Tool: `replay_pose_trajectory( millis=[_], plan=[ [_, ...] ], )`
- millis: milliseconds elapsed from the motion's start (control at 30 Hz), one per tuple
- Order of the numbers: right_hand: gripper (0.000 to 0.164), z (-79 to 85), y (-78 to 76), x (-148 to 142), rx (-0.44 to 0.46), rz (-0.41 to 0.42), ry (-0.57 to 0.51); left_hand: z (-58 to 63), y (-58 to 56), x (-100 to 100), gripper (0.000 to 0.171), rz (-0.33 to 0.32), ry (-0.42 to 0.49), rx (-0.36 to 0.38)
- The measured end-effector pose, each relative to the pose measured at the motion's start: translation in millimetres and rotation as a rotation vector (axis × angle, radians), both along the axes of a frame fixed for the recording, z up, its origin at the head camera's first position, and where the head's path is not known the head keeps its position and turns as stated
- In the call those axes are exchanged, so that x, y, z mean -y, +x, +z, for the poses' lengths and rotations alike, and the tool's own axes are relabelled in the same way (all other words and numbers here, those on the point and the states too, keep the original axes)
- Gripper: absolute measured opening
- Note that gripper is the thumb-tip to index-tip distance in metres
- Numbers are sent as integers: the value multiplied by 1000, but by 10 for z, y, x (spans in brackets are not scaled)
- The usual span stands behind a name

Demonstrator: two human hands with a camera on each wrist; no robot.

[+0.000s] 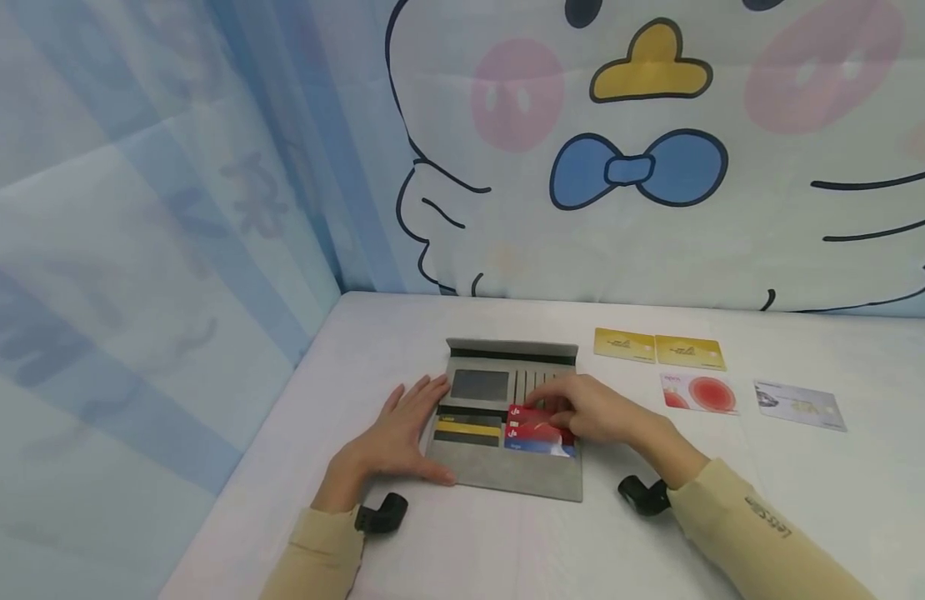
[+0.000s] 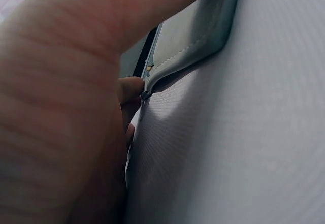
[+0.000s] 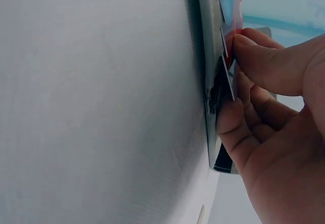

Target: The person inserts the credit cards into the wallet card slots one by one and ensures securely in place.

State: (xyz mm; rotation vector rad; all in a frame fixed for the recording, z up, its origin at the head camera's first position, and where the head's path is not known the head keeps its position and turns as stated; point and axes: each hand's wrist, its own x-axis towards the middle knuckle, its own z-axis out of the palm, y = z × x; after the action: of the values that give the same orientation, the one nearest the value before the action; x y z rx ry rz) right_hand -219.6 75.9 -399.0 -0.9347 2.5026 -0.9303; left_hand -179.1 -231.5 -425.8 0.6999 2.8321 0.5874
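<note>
A grey wallet [image 1: 518,478] lies unfolded on the white table, its flap raised at the back. Yellow-and-dark cards [image 1: 468,430] sit in its lower left slots. In the lower right slots are red-and-blue cards [image 1: 537,437], overlapping. My left hand [image 1: 397,435] rests along the wallet's left edge, fingers extended and thumb at the front corner; the left wrist view shows the thumb on the stitched edge [image 2: 175,56]. My right hand [image 1: 599,410] pinches a red card [image 1: 536,415] at those slots. In the right wrist view, the thumb presses the red card [image 3: 229,56]; fingers partly hide it.
Two gold cards [image 1: 623,344] lie side by side behind and right of the wallet. Nearer are a white-and-red card [image 1: 698,392] and a silver card [image 1: 800,405]. A patterned curtain [image 1: 507,242] hangs behind the table; another stretch [image 1: 155,250] hangs at the left.
</note>
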Motion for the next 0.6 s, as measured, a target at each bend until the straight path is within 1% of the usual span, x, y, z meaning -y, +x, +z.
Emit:
replay_pose_trajectory(
  millis=[267,600],
  plan=[
    [37,2,5,1,-21,86,15,16,10,-3,122,-9,19,4],
    [37,20,39,17,-35,97,22,3,-1,5,123,-7,5,6]
  ],
)
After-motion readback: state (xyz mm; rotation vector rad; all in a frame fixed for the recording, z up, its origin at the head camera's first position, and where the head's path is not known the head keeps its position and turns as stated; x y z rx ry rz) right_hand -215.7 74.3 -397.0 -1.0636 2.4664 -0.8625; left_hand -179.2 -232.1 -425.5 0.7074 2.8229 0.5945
